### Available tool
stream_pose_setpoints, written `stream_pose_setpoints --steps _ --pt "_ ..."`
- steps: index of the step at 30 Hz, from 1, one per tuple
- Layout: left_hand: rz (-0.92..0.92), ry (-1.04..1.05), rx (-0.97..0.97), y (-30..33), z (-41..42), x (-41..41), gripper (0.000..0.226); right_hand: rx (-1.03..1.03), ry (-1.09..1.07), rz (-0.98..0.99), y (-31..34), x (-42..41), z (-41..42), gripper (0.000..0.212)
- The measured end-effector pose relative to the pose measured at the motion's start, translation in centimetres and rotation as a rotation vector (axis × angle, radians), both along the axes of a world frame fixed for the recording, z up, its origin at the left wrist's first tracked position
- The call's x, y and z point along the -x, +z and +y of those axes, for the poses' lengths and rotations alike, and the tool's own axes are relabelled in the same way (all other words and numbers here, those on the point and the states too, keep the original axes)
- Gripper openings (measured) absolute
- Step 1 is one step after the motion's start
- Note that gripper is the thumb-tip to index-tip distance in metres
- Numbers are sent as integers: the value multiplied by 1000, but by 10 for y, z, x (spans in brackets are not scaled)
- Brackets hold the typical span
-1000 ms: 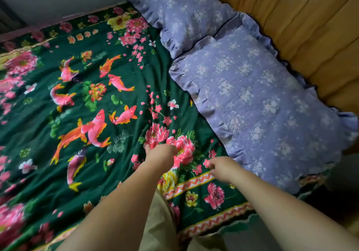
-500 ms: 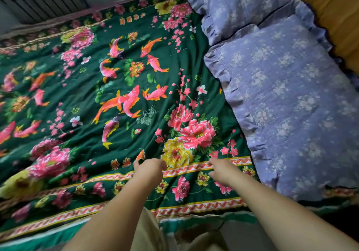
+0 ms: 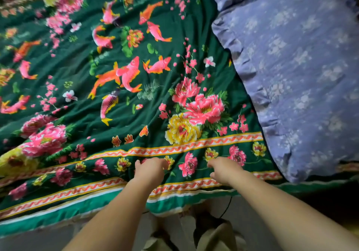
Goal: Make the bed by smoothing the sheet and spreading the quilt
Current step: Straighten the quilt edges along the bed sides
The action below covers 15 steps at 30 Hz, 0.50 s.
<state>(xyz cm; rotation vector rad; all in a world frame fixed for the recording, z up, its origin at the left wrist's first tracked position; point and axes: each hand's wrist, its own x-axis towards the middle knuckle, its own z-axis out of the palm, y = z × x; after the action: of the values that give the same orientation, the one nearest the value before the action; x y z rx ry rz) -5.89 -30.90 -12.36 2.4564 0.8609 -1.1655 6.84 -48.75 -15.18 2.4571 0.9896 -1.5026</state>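
A dark green sheet (image 3: 81, 60) printed with pink flowers and orange fish covers the bed, with creases running across its middle. Its striped border runs along the near edge. My left hand (image 3: 150, 168) rests knuckles-up on the border strip, fingers curled onto the cloth. My right hand (image 3: 223, 168) lies a hand's width to the right, fingers likewise bent down on the fabric. Whether either hand pinches the cloth is hidden under the fingers. No quilt is in view.
Two lilac ruffled pillows (image 3: 301, 66) lie along the right side, the nearer one overlapping the sheet's border. The near bed edge (image 3: 77, 212) hangs over a pale floor (image 3: 29, 243). My legs and a thin dark cord (image 3: 226, 210) show below the edge.
Both hands have slid back toward me across the sheet, from the large flowers to the border strip. The view has shifted left and down, losing the headboard.
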Motion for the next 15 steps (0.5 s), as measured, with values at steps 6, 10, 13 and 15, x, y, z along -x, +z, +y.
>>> stream_pose_setpoints --steps 6,10,13,15 --pt "84 -172 78 -62 5 42 50 25 108 -41 -52 65 8 50" --pt "190 -412 53 -102 16 66 86 80 119 -183 -80 96 31 74" --pt "130 -509 -50 -120 17 76 100 53 158 -374 -95 107 54 45" --pt "17 -480 -147 -122 10 71 73 11 169 -411 -100 106 65 33"
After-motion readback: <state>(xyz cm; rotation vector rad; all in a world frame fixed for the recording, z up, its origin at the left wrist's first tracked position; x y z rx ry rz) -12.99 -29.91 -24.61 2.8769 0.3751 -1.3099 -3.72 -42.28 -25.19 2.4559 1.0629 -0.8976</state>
